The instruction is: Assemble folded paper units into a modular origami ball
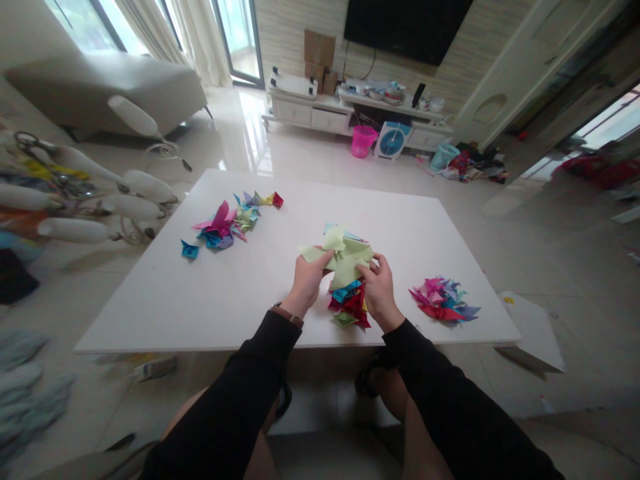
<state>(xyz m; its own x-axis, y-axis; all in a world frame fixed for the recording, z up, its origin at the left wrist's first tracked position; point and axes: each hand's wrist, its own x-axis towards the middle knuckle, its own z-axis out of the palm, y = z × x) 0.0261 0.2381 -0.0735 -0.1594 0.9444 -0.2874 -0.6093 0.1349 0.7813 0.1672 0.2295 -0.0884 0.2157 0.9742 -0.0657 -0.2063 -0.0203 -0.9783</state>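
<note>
Pale green paper (346,257), a creased sheet, is what we see gripped from both sides. The left hand (306,279) pinches its left edge, thumb on top, and the right hand (379,288) pinches the right edge. The sheet is held just above the near middle of the white table (225,300), over a small pile (350,308) of red, blue and green folded pieces. We note a mixed pile (225,225) far left and a pink pile (443,300) near the right hand. Black sleeves (250,387) cover both arms.
</note>
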